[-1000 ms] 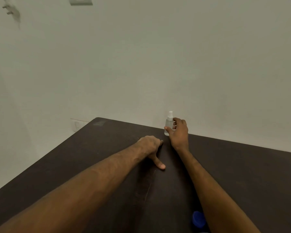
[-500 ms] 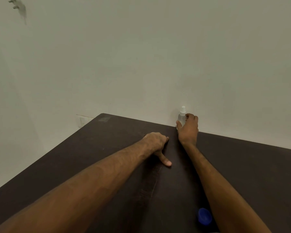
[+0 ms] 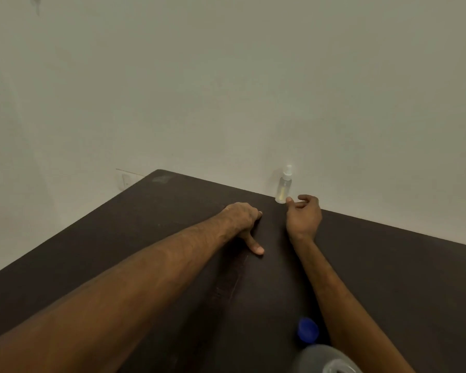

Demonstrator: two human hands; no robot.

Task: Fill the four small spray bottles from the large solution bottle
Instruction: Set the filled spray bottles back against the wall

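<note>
A small spray bottle (image 3: 283,185) stands upright at the far edge of the dark table (image 3: 401,278), close against the pale wall (image 3: 226,90). The right hand (image 3: 304,214) is just beside it. Its fingers are loosely curled and hold nothing, and the thumb tip is near the foot of the bottle. The left hand (image 3: 242,216) rests on the table with the fingers curled under and the thumb stretched out, also holding nothing. Near the person, a blue cap (image 3: 307,329) lies beside the open mouth of the large solution bottle (image 3: 328,359).
</note>
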